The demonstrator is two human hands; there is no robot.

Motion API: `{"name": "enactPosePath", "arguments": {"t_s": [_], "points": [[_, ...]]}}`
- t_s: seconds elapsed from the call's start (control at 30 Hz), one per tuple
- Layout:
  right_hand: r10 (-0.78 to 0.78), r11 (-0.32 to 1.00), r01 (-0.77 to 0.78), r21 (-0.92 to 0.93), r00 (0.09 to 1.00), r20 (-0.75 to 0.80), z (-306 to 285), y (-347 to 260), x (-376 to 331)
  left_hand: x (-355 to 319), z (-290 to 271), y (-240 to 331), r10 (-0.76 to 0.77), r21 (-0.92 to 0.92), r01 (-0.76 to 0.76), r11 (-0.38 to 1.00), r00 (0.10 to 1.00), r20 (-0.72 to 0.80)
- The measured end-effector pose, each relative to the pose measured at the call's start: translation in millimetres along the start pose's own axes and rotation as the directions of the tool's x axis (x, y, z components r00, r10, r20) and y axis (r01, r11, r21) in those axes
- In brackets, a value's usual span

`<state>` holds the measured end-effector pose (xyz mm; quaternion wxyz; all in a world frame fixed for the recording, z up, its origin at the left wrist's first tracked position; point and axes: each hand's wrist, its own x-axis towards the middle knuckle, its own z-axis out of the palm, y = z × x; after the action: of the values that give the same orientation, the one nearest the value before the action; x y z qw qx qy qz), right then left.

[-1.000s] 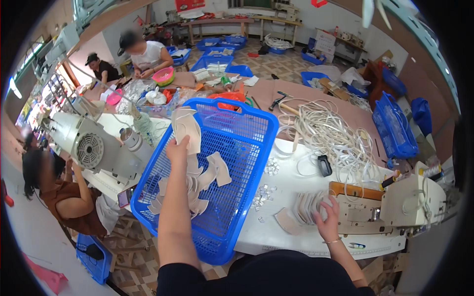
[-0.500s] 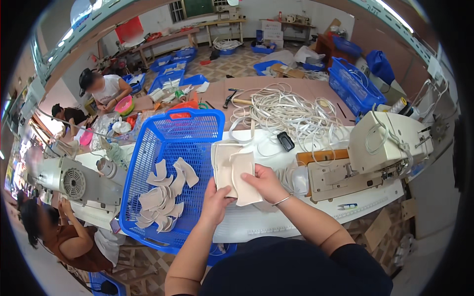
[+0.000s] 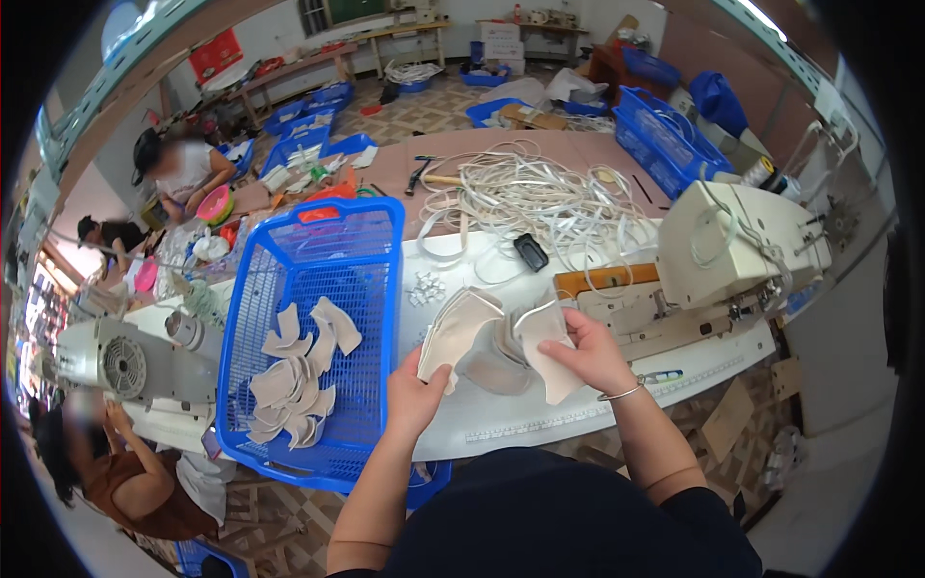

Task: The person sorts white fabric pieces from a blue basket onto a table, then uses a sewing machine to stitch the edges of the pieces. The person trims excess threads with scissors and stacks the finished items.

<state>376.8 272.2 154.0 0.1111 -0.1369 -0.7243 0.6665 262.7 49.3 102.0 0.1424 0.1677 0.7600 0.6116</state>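
Left hand [image 3: 414, 393] clamped on a beige stack's [image 3: 464, 328] lower end, right hand [image 3: 590, 354] pinching a beige piece [image 3: 541, 332] by its right edge, both above the white table [image 3: 464, 421], beside the blue basket [image 3: 396, 289].

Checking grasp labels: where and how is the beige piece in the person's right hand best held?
Probably by its right edge, from the right: the beige piece is thin and broad, so the right hand can pinch it, thumb on the face, fingers behind. Its left edge, facing the left hand, is then free.
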Motion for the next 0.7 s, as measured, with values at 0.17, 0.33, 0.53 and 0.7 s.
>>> {"name": "enactPosePath", "arguments": {"t_s": [0.17,0.33,0.53,0.7], "points": [[-0.082,0.902,0.076,-0.426,0.997,0.005,-9,2,-1,1,8,15,-0.078,0.275,0.07,0.959,0.997,0.019],[-0.052,0.85,0.045,-0.525,0.999,0.001,-21,16,-8,7,18,-7,0.081,0.241,-0.082,0.967,0.997,0.015],[0.215,0.71,-0.182,-0.68,0.976,-0.037,-93,129,-36,-9,13,-71,-0.136,-0.092,0.139,0.986,0.99,0.038],[0.443,0.625,-0.435,-0.648,0.881,-0.164,-93,196,-66,-38,28,-77,-0.348,-0.352,0.358,0.865,0.933,0.093]]}}
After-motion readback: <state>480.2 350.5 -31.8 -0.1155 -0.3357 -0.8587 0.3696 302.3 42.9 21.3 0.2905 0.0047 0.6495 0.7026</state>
